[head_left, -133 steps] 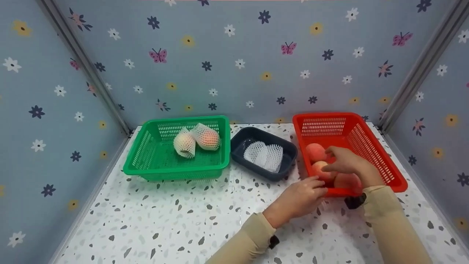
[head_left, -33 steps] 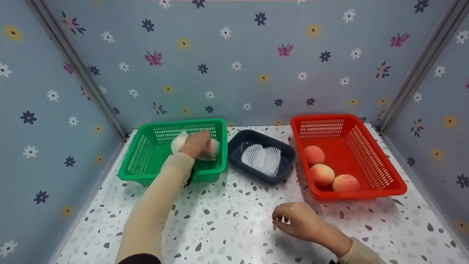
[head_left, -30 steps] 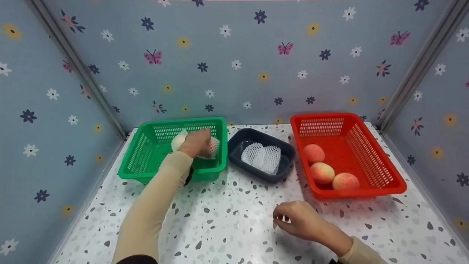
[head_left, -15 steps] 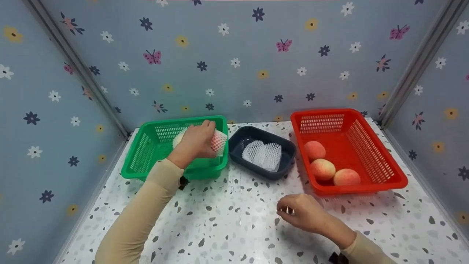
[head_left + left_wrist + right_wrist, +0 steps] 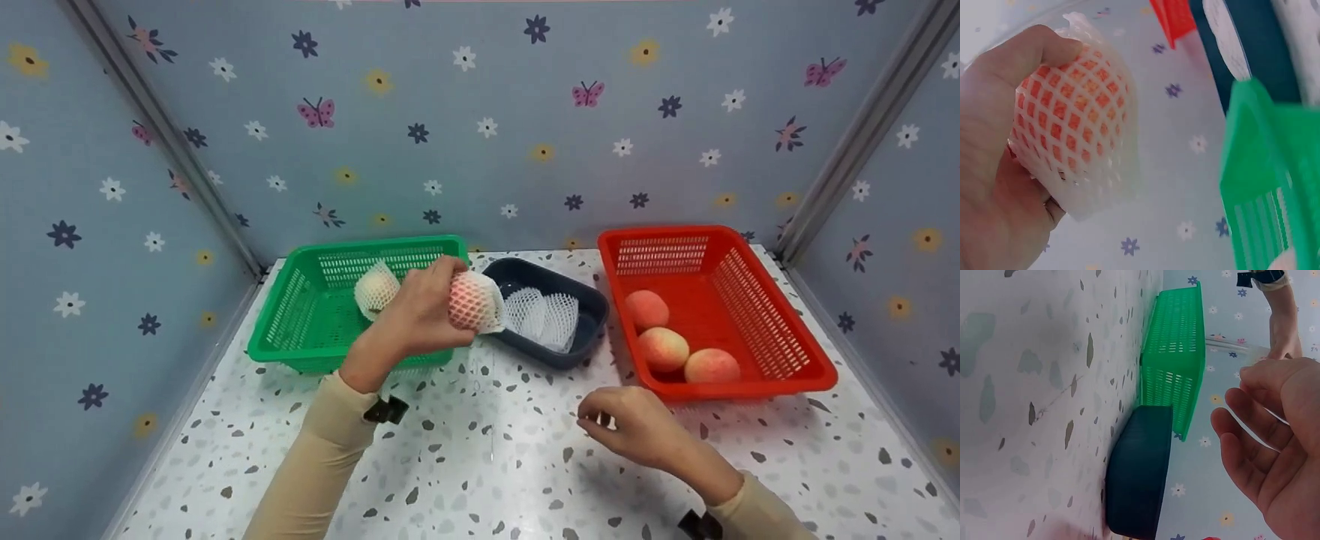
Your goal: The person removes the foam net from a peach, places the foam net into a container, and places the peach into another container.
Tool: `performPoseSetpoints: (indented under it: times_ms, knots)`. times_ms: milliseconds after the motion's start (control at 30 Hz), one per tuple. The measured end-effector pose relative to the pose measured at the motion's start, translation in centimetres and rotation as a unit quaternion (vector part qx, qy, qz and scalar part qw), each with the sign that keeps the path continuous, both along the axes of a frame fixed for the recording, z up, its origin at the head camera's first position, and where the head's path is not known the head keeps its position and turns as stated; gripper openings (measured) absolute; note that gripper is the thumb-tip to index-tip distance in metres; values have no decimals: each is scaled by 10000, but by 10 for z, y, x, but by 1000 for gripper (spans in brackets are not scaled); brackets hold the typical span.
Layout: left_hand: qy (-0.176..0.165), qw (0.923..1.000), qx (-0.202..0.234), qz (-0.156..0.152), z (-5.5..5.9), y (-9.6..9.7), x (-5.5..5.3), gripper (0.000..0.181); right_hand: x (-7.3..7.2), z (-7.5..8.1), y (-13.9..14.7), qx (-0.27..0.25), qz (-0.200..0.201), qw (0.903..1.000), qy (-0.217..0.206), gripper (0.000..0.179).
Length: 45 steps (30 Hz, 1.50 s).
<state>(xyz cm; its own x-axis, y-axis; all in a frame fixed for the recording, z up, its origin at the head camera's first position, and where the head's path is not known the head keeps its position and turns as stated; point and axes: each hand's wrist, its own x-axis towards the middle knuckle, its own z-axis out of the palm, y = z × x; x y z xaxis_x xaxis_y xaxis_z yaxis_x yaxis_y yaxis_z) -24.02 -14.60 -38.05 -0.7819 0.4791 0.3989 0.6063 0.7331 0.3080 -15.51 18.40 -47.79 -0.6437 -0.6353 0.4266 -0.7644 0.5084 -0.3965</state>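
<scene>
My left hand grips a peach wrapped in a white foam net, held above the right edge of the green basket. In the left wrist view the thumb lies across the top of the netted peach. A second netted peach rests inside the green basket. My right hand hovers over the table in front of the red basket, fingers loosely curled, nothing in them. In the right wrist view the right palm and relaxed fingers show with nothing held.
A dark blue tray between the baskets holds white foam nets. Three bare peaches lie along the left and front of the red basket. Flower-patterned panels enclose the speckled table at the back and sides.
My left hand has reached into the green basket, taken hold of a netted peach, and lifted it out to the right. My right hand has left the red basket and hovers before it.
</scene>
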Motion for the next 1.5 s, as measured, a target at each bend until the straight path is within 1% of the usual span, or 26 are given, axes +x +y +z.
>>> performPoseSetpoints:
  times_ms: [100,133,200,267,333,400,467,533,633,667,700,767,900,1000,1100,1267,1367,1500]
  knots:
    - [-246,9967,764,-112,-11,8,11,89,0,3,2,-69,-15,10000,-54,11]
    - [-365,9940,1021,-152,-16,11,14,88,0,4,3,-107,-14,9999,-69,12]
    - [-616,9856,1551,-256,-27,18,18,83,-1,5,5,-198,-21,9998,-52,13]
    - [-875,9744,2045,-322,-38,25,21,78,-3,8,7,-334,-26,9994,1,15]
    - [-1159,9628,2416,-338,-50,32,24,75,-5,10,10,-414,-38,9991,57,16]
    - [-1482,9518,2672,-275,-62,37,28,75,-7,12,11,-453,-18,9989,79,16]
    - [-1841,9388,2902,-244,-72,42,33,75,-8,13,12,-474,-8,9988,86,15]
    - [-2121,9248,3145,-280,-82,48,36,76,-9,13,13,-487,-14,9988,108,14]
    - [-2322,9079,3462,-435,-94,57,37,78,-11,13,14,-545,-23,9984,174,13]
    - [-2357,9033,3550,-498,-98,59,37,78,-11,13,14,-563,-27,9982,184,14]
    - [-2382,9002,3601,-563,-102,62,37,78,-11,13,15,-578,-25,9982,184,14]
    - [-2413,8990,3604,-614,-109,67,38,76,-12,13,15,-607,-22,9980,163,15]
    - [-2541,8933,3651,-640,-122,75,38,73,-13,12,16,-620,-54,9980,83,16]
    - [-2699,8887,3652,-631,-131,80,38,71,-14,12,16,-614,-99,9981,43,17]
    - [-2868,8859,3593,-614,-139,83,39,70,-14,11,17,-575,-160,9982,-38,18]
    - [-3045,8814,3564,-579,-148,86,39,68,-13,10,17,-512,-254,9982,-191,17]
    - [-3121,8821,3488,-530,-151,89,37,68,-12,9,17,-532,-281,9980,-218,17]
    - [-3272,8812,3383,-450,-157,92,36,69,-11,5,16,-546,-242,9980,-202,18]
